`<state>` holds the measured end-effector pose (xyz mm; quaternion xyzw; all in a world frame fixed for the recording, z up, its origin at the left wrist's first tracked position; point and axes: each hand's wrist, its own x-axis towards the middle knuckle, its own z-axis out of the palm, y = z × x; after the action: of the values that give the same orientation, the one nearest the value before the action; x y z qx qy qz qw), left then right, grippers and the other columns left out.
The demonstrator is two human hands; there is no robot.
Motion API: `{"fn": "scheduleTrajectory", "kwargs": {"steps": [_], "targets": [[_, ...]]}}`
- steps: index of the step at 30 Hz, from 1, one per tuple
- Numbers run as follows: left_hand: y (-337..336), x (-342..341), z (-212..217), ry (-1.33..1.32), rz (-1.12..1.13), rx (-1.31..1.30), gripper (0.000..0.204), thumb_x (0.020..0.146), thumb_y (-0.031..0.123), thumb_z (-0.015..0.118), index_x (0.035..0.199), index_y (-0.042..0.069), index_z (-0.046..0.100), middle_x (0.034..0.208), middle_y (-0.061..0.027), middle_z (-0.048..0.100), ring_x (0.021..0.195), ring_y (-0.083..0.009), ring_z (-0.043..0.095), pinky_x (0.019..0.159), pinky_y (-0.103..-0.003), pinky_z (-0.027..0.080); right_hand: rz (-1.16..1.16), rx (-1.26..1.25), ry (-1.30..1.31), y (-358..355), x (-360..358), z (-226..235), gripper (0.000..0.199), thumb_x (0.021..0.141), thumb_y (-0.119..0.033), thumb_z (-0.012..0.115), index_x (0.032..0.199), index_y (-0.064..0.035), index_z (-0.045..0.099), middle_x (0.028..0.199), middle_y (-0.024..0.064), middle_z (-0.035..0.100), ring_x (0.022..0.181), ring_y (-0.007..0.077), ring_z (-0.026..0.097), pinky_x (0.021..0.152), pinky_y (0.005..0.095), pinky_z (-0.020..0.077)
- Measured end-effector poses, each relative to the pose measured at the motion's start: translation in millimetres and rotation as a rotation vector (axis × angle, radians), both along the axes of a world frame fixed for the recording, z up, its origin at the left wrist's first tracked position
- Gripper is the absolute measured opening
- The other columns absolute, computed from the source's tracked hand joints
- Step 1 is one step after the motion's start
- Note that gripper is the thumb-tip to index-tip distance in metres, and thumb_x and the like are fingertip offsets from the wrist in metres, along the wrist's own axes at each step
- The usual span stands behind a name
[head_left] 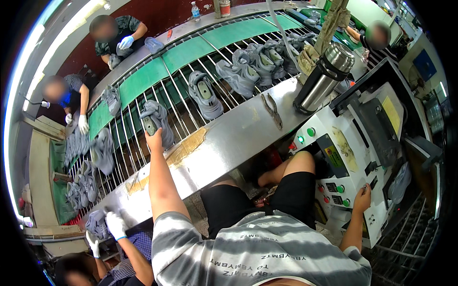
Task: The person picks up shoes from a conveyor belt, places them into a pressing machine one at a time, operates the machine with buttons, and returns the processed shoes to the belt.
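Note:
My left hand (pixel 153 139) is closed on the heel end of a grey sneaker (pixel 163 117), which rests on the metal bars of a roller conveyor (pixel 179 125). The sneaker has a greenish insert in its opening. To its right another grey sneaker (pixel 205 95) lies on the bars, apart from my hand. My right hand (pixel 362 199) pinches a small knob (pixel 365 187) at the right edge of a white machine's control panel (pixel 312 164). Green and red buttons sit to the left of that hand. My fingers partly hide the knob.
Several grey sneakers (pixel 260 62) line the conveyor's far right. Pliers (pixel 272 112) and a steel flask (pixel 324 78) sit on the metal ledge (pixel 229 138). Co-workers in gloves (pixel 116 225) handle shoes at the left and across the conveyor. A shoe (pixel 400 183) is at the machine's right.

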<state>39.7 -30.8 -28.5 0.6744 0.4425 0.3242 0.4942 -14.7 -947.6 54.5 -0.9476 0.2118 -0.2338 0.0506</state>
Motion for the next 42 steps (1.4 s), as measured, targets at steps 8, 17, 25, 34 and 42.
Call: {"fn": "scheduleTrajectory", "kwargs": {"steps": [8, 17, 25, 34, 42], "targets": [[13.5, 37.7, 15.3, -0.021, 0.011, -0.321, 0.056, 0.065, 0.02, 0.077, 0.114, -0.003, 0.06, 0.102, -0.0135, 0.064, 0.086, -0.0242, 0.062, 0.079, -0.035, 0.048, -0.052, -0.141, -0.006, 14.8, 4.4, -0.9, 0.031, 0.088, -0.021, 0.055, 0.116, -0.0126, 0.064, 0.091, 0.0107, 0.069, 0.078, 0.0309, 0.065, 0.067, 0.0401, 0.0522], [-73.4, 100.6, -14.5, 0.097, 0.008, 0.049, 0.079, 0.064, 0.025, 0.077, 0.13, -0.004, 0.046, 0.121, -0.0233, 0.059, 0.111, -0.0373, 0.058, 0.097, -0.04, 0.043, 0.018, 0.033, 0.033, 11.4, -2.0, 12.0, 0.029, 0.088, -0.02, 0.057, 0.114, -0.0108, 0.064, 0.093, 0.0115, 0.07, 0.079, 0.03, 0.066, 0.067, 0.0382, 0.0515], [-102.0, 69.3, -23.1, 0.23, -0.11, 0.226, 0.064, 0.071, 0.019, 0.077, 0.125, -0.001, 0.051, 0.117, -0.018, 0.061, 0.107, -0.0318, 0.06, 0.094, -0.038, 0.045, 0.041, -0.128, -0.225, -85.9, 1.2, 46.3, 0.041, 0.081, -0.015, 0.064, 0.121, -0.007, 0.059, 0.106, 0.0126, 0.061, 0.1, 0.0299, 0.058, 0.087, 0.0408, 0.0465], [-248.5, -106.1, -50.4, 0.192, -0.095, 0.24, 0.012, 0.079, 0.011, 0.063, 0.087, 0.005, 0.068, 0.072, -0.0109, 0.065, 0.068, -0.0237, 0.065, 0.066, -0.034, 0.051, -0.6, 0.234, 0.321, -249.6, 106.1, 112.8, 0.095, 0.068, -0.059, 0.071, 0.144, -0.0112, 0.039, 0.144, 0.0218, 0.04, 0.132, 0.0368, 0.041, 0.108, 0.0448, 0.0342], [-264.5, -130.7, -16.1, 0.317, -0.122, 0.268, 0.011, 0.078, 0.015, 0.063, 0.084, 0.008, 0.068, 0.075, -0.0098, 0.066, 0.069, -0.0247, 0.065, 0.067, -0.035, 0.051, -0.637, 0.421, 0.025, -272.8, 126.0, 86.1, 0.105, 0.06, -0.057, 0.077, 0.142, -0.0047, 0.037, 0.139, 0.019, 0.049, 0.125, 0.0358, 0.048, 0.106, 0.0438, 0.0363]]}}
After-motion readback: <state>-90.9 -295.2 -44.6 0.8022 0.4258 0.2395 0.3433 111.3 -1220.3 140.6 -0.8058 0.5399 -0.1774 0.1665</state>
